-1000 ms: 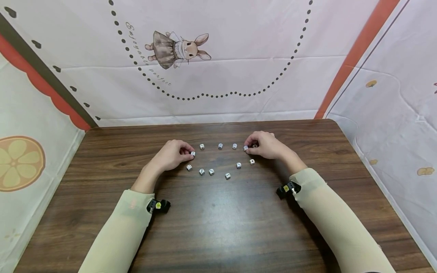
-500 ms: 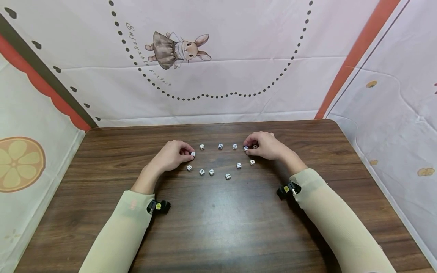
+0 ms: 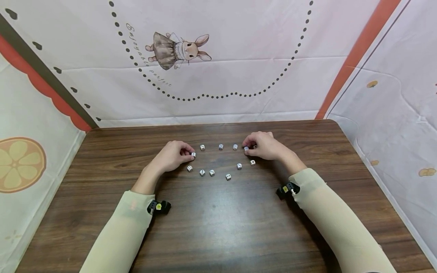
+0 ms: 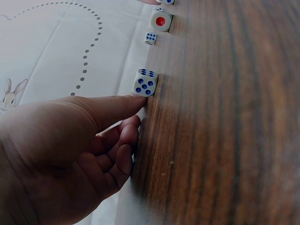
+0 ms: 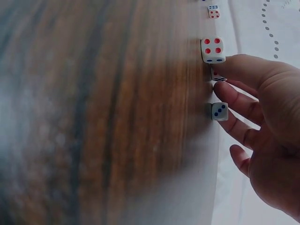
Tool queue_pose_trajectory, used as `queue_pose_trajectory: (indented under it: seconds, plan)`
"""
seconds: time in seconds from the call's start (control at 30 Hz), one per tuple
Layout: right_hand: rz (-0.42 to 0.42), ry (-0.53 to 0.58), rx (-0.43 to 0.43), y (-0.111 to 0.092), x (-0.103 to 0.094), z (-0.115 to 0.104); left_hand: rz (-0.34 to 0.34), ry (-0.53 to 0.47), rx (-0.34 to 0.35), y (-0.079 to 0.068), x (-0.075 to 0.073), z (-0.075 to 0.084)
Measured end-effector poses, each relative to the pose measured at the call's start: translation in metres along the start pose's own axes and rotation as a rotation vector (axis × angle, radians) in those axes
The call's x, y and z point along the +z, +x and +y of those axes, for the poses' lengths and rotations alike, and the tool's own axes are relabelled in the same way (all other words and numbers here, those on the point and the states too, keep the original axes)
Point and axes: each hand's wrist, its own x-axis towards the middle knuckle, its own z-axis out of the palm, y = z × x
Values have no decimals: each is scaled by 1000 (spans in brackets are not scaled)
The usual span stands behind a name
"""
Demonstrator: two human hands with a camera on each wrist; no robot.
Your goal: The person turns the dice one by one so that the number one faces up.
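My left hand pinches a small white die between thumb and fingers at the left end of a loose ring of dice. In the left wrist view, a die with blue pips shows right at that hand's thumb tip. At the ring's right end, my right hand has thumb and fingertips around another white die. The right wrist view shows this die partly hidden by the thumb, a red-pipped die beside the thumb tip, and a three-pip die near the other fingers.
More dice lie on the brown wooden table: a back row with a die in its middle, and a front arc with a die nearest me. A printed cloth hangs behind the table's far edge.
The right hand's fingertips have shifted slightly left, a little away from the die there. The left hand and the dice stay in place; the head view has shifted very slightly.
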Motion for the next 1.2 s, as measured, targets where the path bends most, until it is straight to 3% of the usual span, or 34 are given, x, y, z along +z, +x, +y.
queue_pose_trajectory:
  seconds: [1.2]
  plan:
    - [21,44,6,0,0,-2,4,5,6,0,1,0]
